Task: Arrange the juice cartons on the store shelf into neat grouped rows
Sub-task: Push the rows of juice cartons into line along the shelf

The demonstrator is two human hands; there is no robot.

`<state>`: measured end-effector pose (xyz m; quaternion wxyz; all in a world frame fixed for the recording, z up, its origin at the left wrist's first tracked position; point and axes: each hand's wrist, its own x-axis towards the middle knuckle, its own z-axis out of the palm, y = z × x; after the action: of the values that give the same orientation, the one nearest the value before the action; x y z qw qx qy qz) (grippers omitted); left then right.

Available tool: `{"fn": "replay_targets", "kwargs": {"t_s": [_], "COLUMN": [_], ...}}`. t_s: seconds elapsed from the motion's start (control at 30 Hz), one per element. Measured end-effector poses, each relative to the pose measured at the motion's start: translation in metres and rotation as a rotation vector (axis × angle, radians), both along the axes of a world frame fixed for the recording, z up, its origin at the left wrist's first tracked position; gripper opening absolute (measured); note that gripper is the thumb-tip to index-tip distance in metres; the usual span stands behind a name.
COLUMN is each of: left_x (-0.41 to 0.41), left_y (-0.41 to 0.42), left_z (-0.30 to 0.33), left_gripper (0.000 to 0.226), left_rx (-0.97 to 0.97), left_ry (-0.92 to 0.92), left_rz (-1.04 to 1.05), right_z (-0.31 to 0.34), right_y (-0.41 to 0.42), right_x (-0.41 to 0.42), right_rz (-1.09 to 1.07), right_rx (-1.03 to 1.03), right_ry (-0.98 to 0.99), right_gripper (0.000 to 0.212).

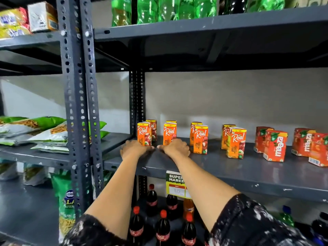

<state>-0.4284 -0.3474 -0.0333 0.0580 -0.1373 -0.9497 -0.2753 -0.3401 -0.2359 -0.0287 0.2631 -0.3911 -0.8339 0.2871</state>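
Orange Real juice cartons stand in front-and-back pairs on the grey shelf [230, 167]. My left hand [134, 148] curls around the base of the front apple carton [144, 133] at the far left. My right hand [175, 148] wraps the base of the front litchi carton [169, 133] beside it, and my thumbs nearly touch. Further right stand a litchi pair [200, 139], then an apple pair [236, 142] turned slightly askew. Red Maaza cartons [275, 146] form two more pairs, the last one [317, 150] at the right edge.
Green soda bottles [147, 9] line the shelf above. Cola bottles [163, 226] stand on the shelf below, behind a yellow price tag [174, 183]. A perforated steel post [78, 103] divides off the left rack, which holds snack bags [49, 134].
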Motion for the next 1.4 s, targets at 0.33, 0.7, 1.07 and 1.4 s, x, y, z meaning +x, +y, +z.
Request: {"fn": "replay_targets", "kwargs": {"t_s": [0.33,0.7,1.07,1.4], "left_x": [-0.013,-0.016,0.067,0.15], "left_y": [0.006,0.007,-0.001,0.131], "left_z": [-0.001,-0.005,-0.009,0.003], "left_gripper": [0.076,0.076,0.067,0.094], "left_rx": [0.063,0.038,0.163,0.168], "left_ry": [0.032,0.049,0.291,0.046], "left_rz": [0.003,-0.006,0.057,-0.309], "right_z": [-0.002,-0.006,0.002,-0.01], "right_y": [-0.003,-0.002,0.004,0.118], "right_x": [-0.011,-0.011,0.064,0.184], "right_rz": [-0.086,-0.064,0.176,-0.326], "right_rx": [0.044,0.101,0.121,0.138], "right_ry": [-0.053,-0.083,-0.067,-0.001], "right_gripper": [0.077,0.07,0.051,0.081]}}
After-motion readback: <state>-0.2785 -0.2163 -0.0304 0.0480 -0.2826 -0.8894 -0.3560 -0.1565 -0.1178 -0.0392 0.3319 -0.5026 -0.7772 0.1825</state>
